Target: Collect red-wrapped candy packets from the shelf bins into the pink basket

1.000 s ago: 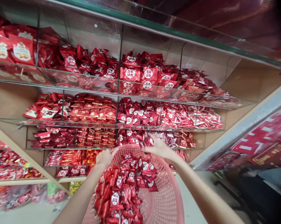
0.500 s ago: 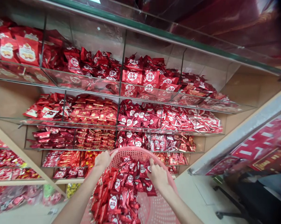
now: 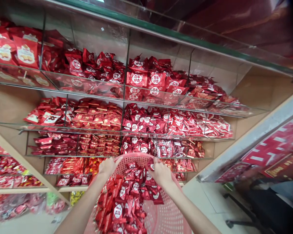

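Note:
A pink perforated plastic basket (image 3: 172, 216) is tilted up toward the shelves, filled with several small red candy packets (image 3: 127, 198). My left hand (image 3: 107, 167) is closed on the basket's far left rim. My right hand (image 3: 161, 172) is inside the basket near the far rim, its fingers curled around some of the red packets at the top of the pile. Just beyond both hands is the shelf compartment of matching red packets (image 3: 136, 146).
Glass-fronted shelves (image 3: 127, 133) in several rows hold piles of red wrapped sweets. A wooden slanted frame (image 3: 27, 165) runs at the left. A pale counter edge (image 3: 246, 143) and red boxes (image 3: 275, 146) lie to the right, with a dark chair (image 3: 263, 208) below.
My right hand came down from the shelf, where it held packets, into the basket, then shifted slightly up toward the rim while closing on packets. The left hand stayed on the rim.

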Demonstrator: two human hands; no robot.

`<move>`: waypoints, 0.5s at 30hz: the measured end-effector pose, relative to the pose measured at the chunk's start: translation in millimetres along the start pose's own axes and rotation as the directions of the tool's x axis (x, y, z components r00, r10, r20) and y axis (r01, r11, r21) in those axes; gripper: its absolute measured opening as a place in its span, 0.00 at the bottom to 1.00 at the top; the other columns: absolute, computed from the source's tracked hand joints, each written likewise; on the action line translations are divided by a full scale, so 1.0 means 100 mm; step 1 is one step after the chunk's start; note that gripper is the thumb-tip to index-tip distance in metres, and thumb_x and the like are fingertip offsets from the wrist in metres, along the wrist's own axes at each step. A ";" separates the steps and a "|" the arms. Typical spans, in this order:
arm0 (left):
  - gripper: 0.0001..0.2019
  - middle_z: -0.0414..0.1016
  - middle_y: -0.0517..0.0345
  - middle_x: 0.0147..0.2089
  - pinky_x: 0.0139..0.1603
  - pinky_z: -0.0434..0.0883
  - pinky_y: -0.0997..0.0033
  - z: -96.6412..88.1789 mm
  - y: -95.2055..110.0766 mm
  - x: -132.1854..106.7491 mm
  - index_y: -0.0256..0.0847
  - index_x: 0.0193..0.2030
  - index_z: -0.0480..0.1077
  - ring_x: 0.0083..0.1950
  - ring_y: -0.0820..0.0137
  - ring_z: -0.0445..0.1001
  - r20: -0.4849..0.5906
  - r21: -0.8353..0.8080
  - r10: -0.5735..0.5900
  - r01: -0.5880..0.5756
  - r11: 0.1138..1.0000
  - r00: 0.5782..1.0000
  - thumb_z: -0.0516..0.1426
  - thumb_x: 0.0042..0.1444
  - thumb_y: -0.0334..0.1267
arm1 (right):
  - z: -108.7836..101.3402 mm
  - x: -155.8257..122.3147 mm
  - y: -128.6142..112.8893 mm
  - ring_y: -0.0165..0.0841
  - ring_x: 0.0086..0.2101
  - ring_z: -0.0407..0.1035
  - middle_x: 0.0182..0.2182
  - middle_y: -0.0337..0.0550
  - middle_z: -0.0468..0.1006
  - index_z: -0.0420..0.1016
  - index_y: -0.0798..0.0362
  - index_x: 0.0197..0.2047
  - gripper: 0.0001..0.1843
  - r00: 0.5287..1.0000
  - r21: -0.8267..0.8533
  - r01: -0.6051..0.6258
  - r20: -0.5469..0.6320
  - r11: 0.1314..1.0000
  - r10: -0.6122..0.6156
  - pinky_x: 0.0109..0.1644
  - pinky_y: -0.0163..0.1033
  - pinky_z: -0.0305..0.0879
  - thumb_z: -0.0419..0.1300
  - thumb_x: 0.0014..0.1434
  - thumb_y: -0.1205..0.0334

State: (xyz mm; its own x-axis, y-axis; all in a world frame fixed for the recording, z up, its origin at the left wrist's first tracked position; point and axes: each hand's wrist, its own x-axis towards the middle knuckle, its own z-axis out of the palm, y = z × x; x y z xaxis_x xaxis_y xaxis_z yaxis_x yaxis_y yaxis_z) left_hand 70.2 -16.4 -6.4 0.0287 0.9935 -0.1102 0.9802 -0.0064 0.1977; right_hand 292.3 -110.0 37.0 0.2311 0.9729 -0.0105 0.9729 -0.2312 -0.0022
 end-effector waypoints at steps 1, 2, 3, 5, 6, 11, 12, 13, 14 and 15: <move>0.40 0.73 0.40 0.38 0.38 0.65 0.60 0.00 0.00 0.00 0.35 0.37 0.70 0.40 0.56 0.71 0.000 -0.001 -0.002 0.002 1.000 1.000 0.33 0.42 0.66 | 0.06 0.02 -0.05 0.39 0.35 0.68 0.32 0.50 0.73 0.54 0.58 0.52 0.26 1.000 -0.032 0.010 -0.018 0.999 -0.010 0.35 0.38 0.59 0.50 0.52 0.53; 0.39 0.73 0.40 0.38 0.39 0.65 0.60 -0.01 0.00 -0.01 0.35 0.37 0.70 0.40 0.56 0.71 -0.002 -0.003 -0.005 0.005 1.000 1.000 0.33 0.42 0.66 | 0.12 0.03 -0.09 0.39 0.36 0.68 0.33 0.52 0.72 0.52 0.58 0.53 0.28 0.999 -0.065 0.015 -0.036 0.998 -0.018 0.35 0.38 0.59 0.52 0.51 0.55; 0.39 0.73 0.40 0.38 0.39 0.65 0.60 -0.01 0.00 -0.01 0.35 0.37 0.70 0.41 0.56 0.71 -0.006 -0.005 -0.007 0.007 1.000 1.000 0.33 0.43 0.66 | 0.18 0.04 -0.11 0.39 0.36 0.68 0.33 0.53 0.72 0.51 0.59 0.54 0.30 0.998 -0.095 0.018 -0.056 0.995 -0.023 0.35 0.38 0.60 0.53 0.51 0.55; 0.39 0.73 0.41 0.38 0.39 0.65 0.59 -0.02 0.01 -0.02 0.36 0.37 0.70 0.41 0.56 0.71 -0.010 -0.008 -0.008 0.007 1.000 1.000 0.33 0.43 0.66 | 0.27 0.05 -0.13 0.40 0.36 0.67 0.34 0.55 0.71 0.47 0.60 0.56 0.33 0.995 -0.138 0.027 -0.093 0.990 -0.041 0.34 0.38 0.61 0.53 0.51 0.56; 0.39 0.73 0.41 0.38 0.38 0.65 0.59 -0.03 0.01 -0.02 0.36 0.36 0.70 0.41 0.56 0.71 -0.013 -0.005 -0.004 0.004 1.000 1.000 0.33 0.43 0.66 | 0.30 0.05 -0.12 0.41 0.36 0.67 0.35 0.57 0.71 0.46 0.60 0.57 0.34 0.993 -0.152 0.036 -0.104 0.988 -0.052 0.34 0.39 0.61 0.53 0.51 0.55; 0.40 0.73 0.41 0.37 0.38 0.65 0.60 -0.04 0.01 -0.03 0.35 0.36 0.70 0.41 0.56 0.71 -0.008 0.004 0.011 -0.011 1.000 1.000 0.32 0.43 0.65 | 0.31 0.03 -0.07 0.42 0.37 0.67 0.37 0.58 0.70 0.44 0.59 0.58 0.37 0.994 -0.154 0.053 -0.088 0.987 -0.067 0.35 0.41 0.62 0.52 0.51 0.50; 0.40 0.73 0.41 0.37 0.38 0.66 0.60 -0.04 0.01 -0.03 0.35 0.36 0.70 0.41 0.56 0.71 -0.007 0.002 0.012 -0.012 1.000 1.000 0.32 0.43 0.65 | 0.29 0.03 -0.07 0.42 0.37 0.67 0.37 0.58 0.70 0.44 0.59 0.58 0.36 0.995 -0.139 0.046 -0.076 0.989 -0.057 0.35 0.41 0.62 0.52 0.51 0.50; 0.40 0.73 0.41 0.37 0.38 0.66 0.60 -0.03 0.01 -0.03 0.35 0.37 0.70 0.41 0.56 0.71 -0.009 0.001 0.012 -0.012 1.000 1.000 0.32 0.43 0.65 | 0.28 0.02 -0.07 0.41 0.37 0.67 0.37 0.57 0.70 0.44 0.59 0.58 0.36 0.997 -0.122 0.039 -0.066 0.992 -0.047 0.35 0.40 0.62 0.52 0.52 0.50; 0.40 0.73 0.40 0.37 0.38 0.65 0.60 -0.03 0.01 -0.03 0.35 0.37 0.70 0.41 0.56 0.71 -0.012 -0.001 0.013 -0.013 1.000 1.000 0.32 0.43 0.65 | 0.26 0.02 -0.06 0.41 0.38 0.67 0.37 0.57 0.70 0.44 0.59 0.58 0.35 0.997 -0.108 0.037 -0.056 0.993 -0.044 0.35 0.40 0.62 0.51 0.52 0.50; 0.40 0.73 0.40 0.37 0.38 0.65 0.59 -0.02 0.00 -0.02 0.35 0.37 0.70 0.41 0.56 0.71 -0.017 -0.001 0.014 -0.014 1.000 1.000 0.32 0.43 0.65 | 0.25 0.02 -0.06 0.41 0.38 0.67 0.37 0.57 0.70 0.45 0.59 0.58 0.34 0.998 -0.096 0.048 -0.046 0.994 -0.052 0.35 0.40 0.62 0.51 0.53 0.51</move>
State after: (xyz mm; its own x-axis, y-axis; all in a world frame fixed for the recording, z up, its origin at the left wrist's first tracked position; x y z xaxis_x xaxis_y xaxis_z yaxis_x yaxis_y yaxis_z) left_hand 70.0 -18.6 -4.3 0.0389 0.9951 -0.0906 0.9795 -0.0200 0.2005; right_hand 286.5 -106.8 12.3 0.1801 0.9830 0.0358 0.9787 -0.1827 0.0935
